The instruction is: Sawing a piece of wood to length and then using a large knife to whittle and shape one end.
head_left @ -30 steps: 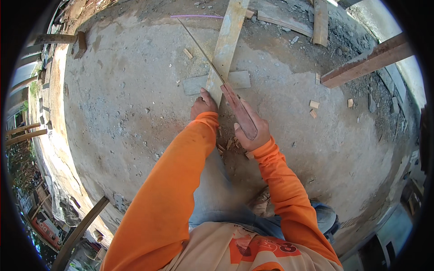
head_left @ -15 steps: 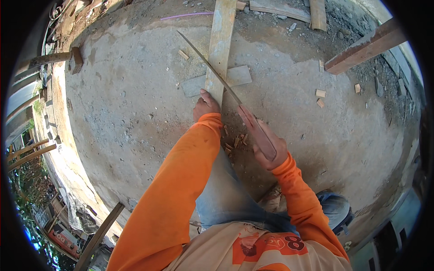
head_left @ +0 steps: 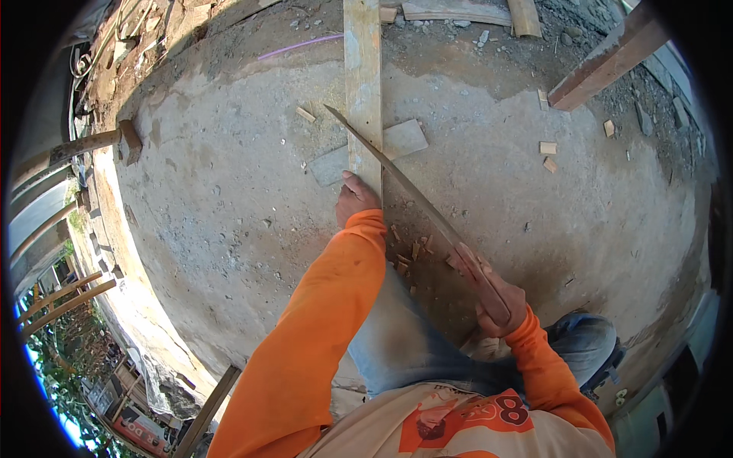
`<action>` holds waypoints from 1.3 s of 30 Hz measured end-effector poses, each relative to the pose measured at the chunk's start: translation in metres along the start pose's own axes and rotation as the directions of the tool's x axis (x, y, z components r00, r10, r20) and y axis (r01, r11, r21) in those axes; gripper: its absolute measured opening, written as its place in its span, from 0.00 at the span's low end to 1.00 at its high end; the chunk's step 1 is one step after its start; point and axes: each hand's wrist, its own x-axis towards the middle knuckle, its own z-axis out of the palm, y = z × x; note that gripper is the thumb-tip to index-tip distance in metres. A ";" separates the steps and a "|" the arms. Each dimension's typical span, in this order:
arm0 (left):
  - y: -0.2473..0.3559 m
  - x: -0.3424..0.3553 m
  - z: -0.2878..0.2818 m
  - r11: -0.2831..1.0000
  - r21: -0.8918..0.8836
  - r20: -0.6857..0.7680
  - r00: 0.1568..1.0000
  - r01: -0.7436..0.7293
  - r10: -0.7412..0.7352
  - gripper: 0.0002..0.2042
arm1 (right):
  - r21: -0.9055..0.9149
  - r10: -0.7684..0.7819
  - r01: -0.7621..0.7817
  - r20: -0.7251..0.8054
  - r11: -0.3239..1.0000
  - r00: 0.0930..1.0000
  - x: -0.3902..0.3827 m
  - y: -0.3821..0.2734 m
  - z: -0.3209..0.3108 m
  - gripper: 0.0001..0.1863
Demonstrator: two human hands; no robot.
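Observation:
My left hand is closed on the near part of a long pale board, thumb on its top. The board lies over a short grey slab set crosswise beneath it. My right hand is wrapped around the worn reddish handle of a handsaw, low and to the right of the board. The blade slants up-left across the board just above my left hand, its tip past the board's left edge. Small wood offcuts lie between my hands, beside my bent leg in jeans.
A wooden post stands at upper right. Wood scraps and a purple strip lie on the rough concrete floor. Loose planks and rubble are at the back. Timber pieces are along the left edge.
My right hand and the saw have moved down and to the right, so the blade's tip is nearer the board. My left hand stays on the board, slightly lower in view.

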 end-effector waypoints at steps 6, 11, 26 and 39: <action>0.015 -0.010 0.025 0.999 0.001 0.082 0.996 -0.037 0.037 0.36 | 0.241 0.010 0.033 -0.174 0.970 0.985 0.099 0.033 0.009 0.33; 0.002 -0.015 0.029 1.000 0.007 0.114 0.993 -0.022 0.021 0.36 | 0.332 -0.005 0.091 -0.251 0.939 0.968 0.053 0.040 0.017 0.36; 0.009 -0.003 -0.002 1.000 0.014 -0.015 1.000 0.005 -0.005 0.36 | 0.422 -0.177 0.293 -0.292 0.858 0.940 -0.015 0.027 0.007 0.41; 0.009 -0.004 0.012 1.000 -0.005 0.006 1.000 -0.010 0.010 0.38 | 0.251 -0.218 0.302 -0.313 0.920 0.924 0.018 0.019 0.011 0.39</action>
